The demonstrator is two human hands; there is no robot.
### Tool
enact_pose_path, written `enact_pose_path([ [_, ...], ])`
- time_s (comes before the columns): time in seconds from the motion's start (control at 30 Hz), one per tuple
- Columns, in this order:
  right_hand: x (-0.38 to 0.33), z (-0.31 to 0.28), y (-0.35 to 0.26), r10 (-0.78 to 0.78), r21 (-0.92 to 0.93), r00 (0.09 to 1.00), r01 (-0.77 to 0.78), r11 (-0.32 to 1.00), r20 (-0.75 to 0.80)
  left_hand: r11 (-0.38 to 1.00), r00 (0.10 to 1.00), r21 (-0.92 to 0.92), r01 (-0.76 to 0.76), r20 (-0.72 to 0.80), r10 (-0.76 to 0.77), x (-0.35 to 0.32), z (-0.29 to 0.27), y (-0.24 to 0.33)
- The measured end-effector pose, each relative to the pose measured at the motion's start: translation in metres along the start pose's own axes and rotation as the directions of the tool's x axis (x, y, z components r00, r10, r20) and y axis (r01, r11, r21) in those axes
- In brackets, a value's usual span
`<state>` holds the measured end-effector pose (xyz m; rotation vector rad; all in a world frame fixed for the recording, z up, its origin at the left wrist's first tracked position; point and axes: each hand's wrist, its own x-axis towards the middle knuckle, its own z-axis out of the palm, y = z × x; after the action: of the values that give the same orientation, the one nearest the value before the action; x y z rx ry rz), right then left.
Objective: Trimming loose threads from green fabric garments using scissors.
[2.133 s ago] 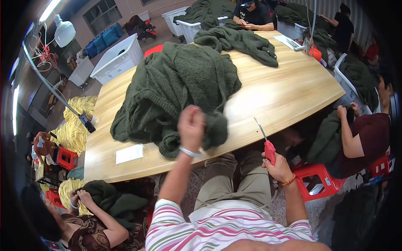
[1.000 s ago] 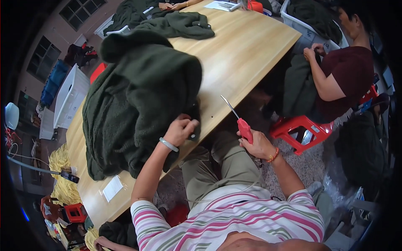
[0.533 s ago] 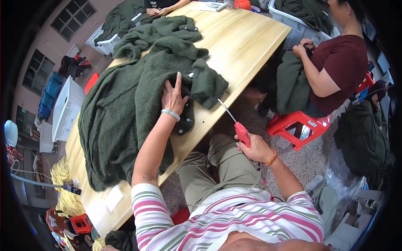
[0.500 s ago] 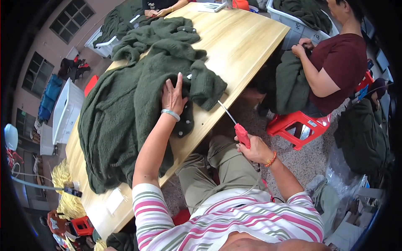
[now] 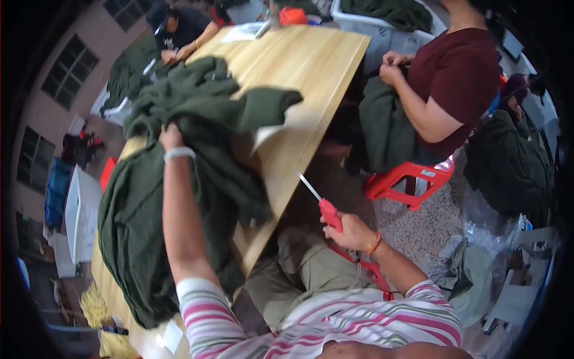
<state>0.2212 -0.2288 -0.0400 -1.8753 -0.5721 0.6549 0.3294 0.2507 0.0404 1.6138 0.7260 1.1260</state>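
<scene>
Room: dim workshop, with windows [image 5: 70, 70] in the wall beyond the table's left side and a pale bin [image 5: 382, 43] of dark green knits off the far right corner of the table.
Table [image 5: 326, 72]: pale wood, bare over much of its right part, with white papers [image 5: 242, 32] at its far end.
Pile [image 5: 134, 251]: dark green knit, heaped over the table's left part.
Garment [image 5: 224, 152]: dark green too, across the table's left part; too blurred to tell exactly where it parts from the pile.
Left hand [image 5: 172, 139]: closed on the dark green cloth over the table's left part; too blurred to tell which fold.
Right hand [image 5: 354, 232]: wrapped around a tool [image 5: 330, 215] with red handle and slim metal shaft, off the table's near edge; shaft aimed at that edge, touching or not hard to tell.
Co-worker [image 5: 457, 84]: seated on a red stool [image 5: 412, 182] to the right of the table, fingering dark green knit.
Cloth handling: apparently a one-handed shift; grip a thick fold, lift before pulling, then lay flat on the table.
Tool care: hold the tip clear of hanging cloth, as likely to snag loose loops.
</scene>
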Motion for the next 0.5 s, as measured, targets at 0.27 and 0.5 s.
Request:
enact_pose_path([
  [0.27, 0.016, 0.016, -0.015, -0.012, 0.021, 0.997, 0.011, 1.000, 0.075, 0.557, 0.909, 0.811, -0.179, -0.079, 0.408, -0.034, -0.103, 0.030],
  [0.5, 0.008, 0.019, 0.001, -0.002, 0.028, 1.000, 0.002, 1.000, 0.014, 0.352, 0.284, 0.168, -0.921, 0.908, 0.310, -0.212, -0.029, 0.051],
])
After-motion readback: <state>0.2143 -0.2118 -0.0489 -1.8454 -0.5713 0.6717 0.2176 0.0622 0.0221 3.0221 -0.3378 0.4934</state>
